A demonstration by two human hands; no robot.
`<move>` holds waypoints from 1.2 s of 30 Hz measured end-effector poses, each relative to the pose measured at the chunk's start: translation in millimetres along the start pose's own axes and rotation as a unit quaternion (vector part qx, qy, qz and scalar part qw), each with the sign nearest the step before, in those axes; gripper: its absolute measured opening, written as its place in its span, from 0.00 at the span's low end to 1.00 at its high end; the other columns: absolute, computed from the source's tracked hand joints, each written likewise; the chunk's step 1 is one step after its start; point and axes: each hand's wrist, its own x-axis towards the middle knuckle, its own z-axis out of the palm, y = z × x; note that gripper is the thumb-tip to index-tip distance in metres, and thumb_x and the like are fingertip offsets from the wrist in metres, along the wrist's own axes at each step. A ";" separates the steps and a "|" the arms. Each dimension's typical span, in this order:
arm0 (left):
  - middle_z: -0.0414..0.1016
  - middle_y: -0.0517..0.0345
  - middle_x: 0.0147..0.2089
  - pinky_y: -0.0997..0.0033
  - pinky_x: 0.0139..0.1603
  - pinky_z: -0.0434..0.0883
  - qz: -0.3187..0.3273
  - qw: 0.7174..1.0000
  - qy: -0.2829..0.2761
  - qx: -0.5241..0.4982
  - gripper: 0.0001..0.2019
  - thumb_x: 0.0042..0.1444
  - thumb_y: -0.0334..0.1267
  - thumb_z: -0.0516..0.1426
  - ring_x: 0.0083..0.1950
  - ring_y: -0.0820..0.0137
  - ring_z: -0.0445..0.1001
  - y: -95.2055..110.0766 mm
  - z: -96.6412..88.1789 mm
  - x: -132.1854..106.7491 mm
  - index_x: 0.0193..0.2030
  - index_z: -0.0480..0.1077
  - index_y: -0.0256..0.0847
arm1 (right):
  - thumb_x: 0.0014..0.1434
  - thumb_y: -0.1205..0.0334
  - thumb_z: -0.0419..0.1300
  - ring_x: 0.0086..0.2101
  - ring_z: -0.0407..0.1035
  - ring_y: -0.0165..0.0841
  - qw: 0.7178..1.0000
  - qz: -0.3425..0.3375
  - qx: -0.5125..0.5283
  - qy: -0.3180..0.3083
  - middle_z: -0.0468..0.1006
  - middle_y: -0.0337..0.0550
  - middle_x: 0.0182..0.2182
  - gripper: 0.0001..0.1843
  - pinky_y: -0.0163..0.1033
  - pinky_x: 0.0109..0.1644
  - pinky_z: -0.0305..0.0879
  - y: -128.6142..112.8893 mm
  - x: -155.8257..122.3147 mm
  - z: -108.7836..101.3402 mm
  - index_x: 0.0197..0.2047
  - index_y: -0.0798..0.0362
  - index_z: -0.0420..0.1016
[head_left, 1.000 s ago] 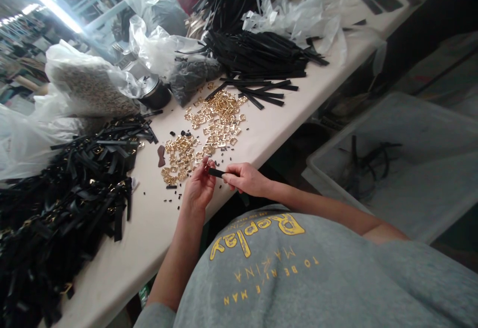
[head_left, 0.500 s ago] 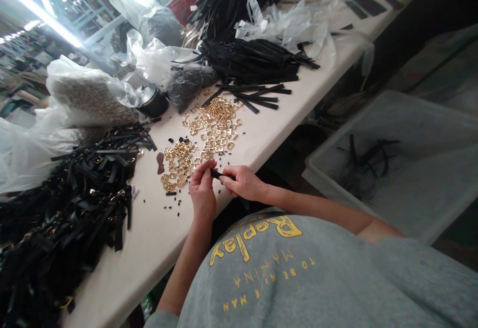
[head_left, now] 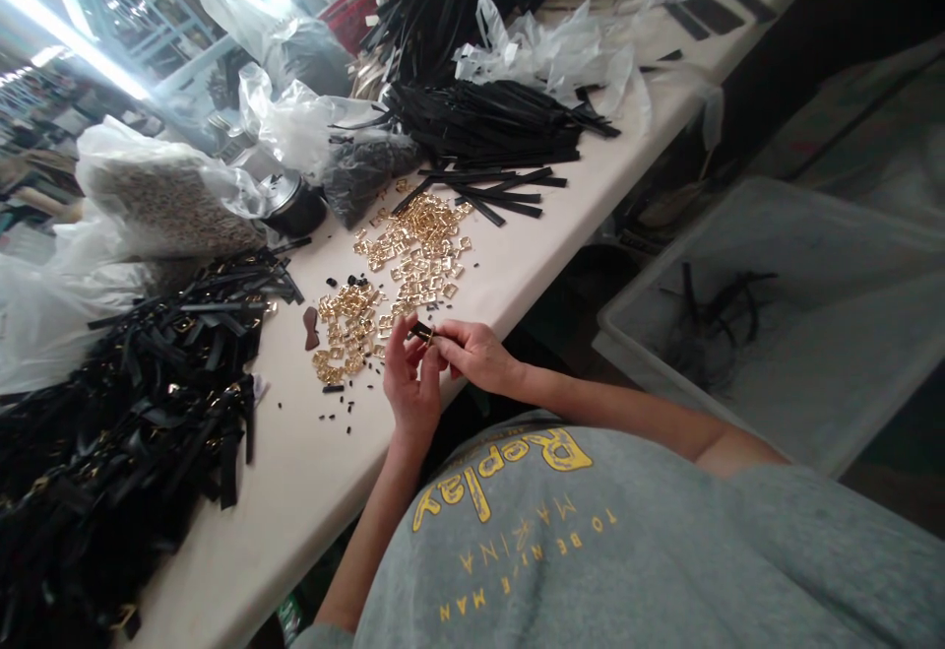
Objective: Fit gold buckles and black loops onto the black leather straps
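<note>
A short black strap (head_left: 421, 330) with a gold buckle on it is held between my two hands, just above the table's front edge. My right hand (head_left: 479, 356) is closed, pinching the strap between thumb and fingers beside the buckle. My left hand (head_left: 411, 385) curls its fingers round the strap's other end, with the thumb near the buckle; part of the grip is hidden. Right behind my hands, many gold buckles (head_left: 424, 235) lie in loose heaps. Small black loops (head_left: 357, 281) and black bits are scattered around them.
Finished-looking black straps with buckles (head_left: 169, 383) pile up at the left. Plain black strips (head_left: 479, 122) lie farther back, near plastic bags (head_left: 169, 186) and a dark round tin (head_left: 295, 206). A brown piece (head_left: 311, 328) rests by the buckles. Below right stands a translucent bin (head_left: 812, 334).
A gold buckle now shows on the strap between my hands. My left hand has shifted slightly right and its fingers have opened a little; the whole view has shifted slightly.
</note>
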 end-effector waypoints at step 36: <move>0.76 0.61 0.27 0.82 0.25 0.67 -0.079 0.996 -0.036 -0.029 0.14 0.36 0.34 0.71 0.24 0.80 0.70 9.7 -19.3 12.4 0.30 0.74 0.37 | 0.63 0.68 0.53 0.31 0.64 0.30 0.943 -0.127 -0.293 -0.088 0.73 0.40 0.29 0.07 0.34 0.39 0.57 -22.0 -6.0 -11.3 0.34 0.54 0.71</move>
